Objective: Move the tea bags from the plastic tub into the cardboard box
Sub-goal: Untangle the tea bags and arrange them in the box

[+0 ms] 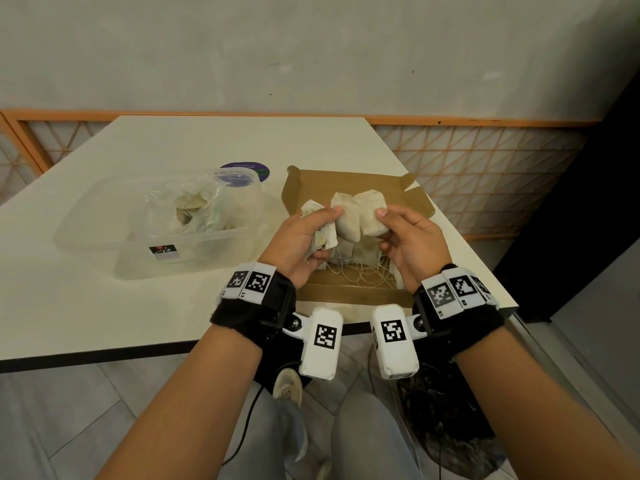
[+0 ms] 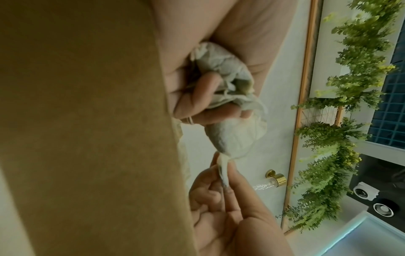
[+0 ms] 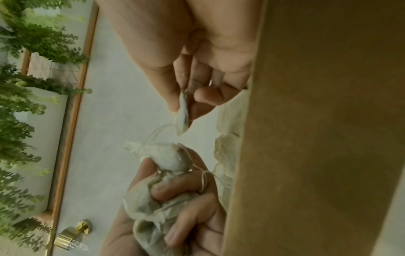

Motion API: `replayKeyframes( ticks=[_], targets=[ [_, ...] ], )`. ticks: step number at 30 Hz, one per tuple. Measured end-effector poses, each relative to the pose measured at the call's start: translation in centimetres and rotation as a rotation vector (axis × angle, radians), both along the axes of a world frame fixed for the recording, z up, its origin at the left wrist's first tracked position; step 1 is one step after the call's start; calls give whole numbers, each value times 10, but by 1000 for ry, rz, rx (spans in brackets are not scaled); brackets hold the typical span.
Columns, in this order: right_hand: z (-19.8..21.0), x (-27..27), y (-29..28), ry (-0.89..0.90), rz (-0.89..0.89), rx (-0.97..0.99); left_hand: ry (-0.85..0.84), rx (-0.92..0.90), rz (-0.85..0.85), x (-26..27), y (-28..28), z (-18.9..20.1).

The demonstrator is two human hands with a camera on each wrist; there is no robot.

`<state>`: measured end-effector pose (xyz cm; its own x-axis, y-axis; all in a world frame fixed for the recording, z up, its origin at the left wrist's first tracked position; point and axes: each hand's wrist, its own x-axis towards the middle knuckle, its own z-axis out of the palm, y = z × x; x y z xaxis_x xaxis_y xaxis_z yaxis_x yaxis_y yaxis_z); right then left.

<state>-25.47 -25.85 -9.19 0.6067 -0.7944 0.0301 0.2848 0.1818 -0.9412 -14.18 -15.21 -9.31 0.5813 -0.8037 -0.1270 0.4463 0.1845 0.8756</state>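
Separating a tangled bunch of tea bags above the cardboard box [image 1: 349, 183] seems to be the step in hand. The white table [image 1: 104, 306] carries, on the left, the clear plastic tub [image 1: 86, 237], where a crumpled plastic bag [image 1: 180, 202] with some more tea bags [image 1: 188, 206] is lying, so I judge the task is only partly done. The box stands just to the right of the tub, open, and a pile of tea bags [image 1: 349, 251] with loose strings [image 1: 360, 273] is already on its bottom.

Both hands are over the box, close to each other. The left hand [image 1: 301, 240] has its fingers [image 2: 197, 90] curled around a crumpled bunch of tea bags [image 2: 221, 69], with the thumb on top. The right hand [image 1: 408, 244] pinches one tea bag [image 2: 223, 171] by its edge between the thumb and the fingertips [image 3: 173, 97]; the other fingers are bent and hold nothing (as far as the right wrist view shows). Thin strings [image 3: 157, 133] run between the pinched bag and the bunch, and one string is wound around a left finger.

The next move, in my judgement, calls for a gentle pull to free the strings without tearing the thin paper, and then to let the bags drop into the box.
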Motion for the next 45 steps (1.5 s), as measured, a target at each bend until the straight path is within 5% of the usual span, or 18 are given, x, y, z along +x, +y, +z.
replayKeyframes(
  ticks=[14,18,22,31,39,45],
  targets=[
    [-3,2,8,125,201,-359,-146,79,139,-5,-3,-1],
    [2,2,10,159,210,-313,-143,38,181,-7,-2,0],
    [23,3,6,356,101,-444,-152,-12,183,-10,0,4],
    [75,7,-16,694,210,-741,-172,2,126,-8,3,2],
    [77,-39,-45,873,280,-778,-36,-79,163,-4,4,4],
    [62,-67,-36,764,255,-621,11,-113,192,-1,4,1]
  ],
)
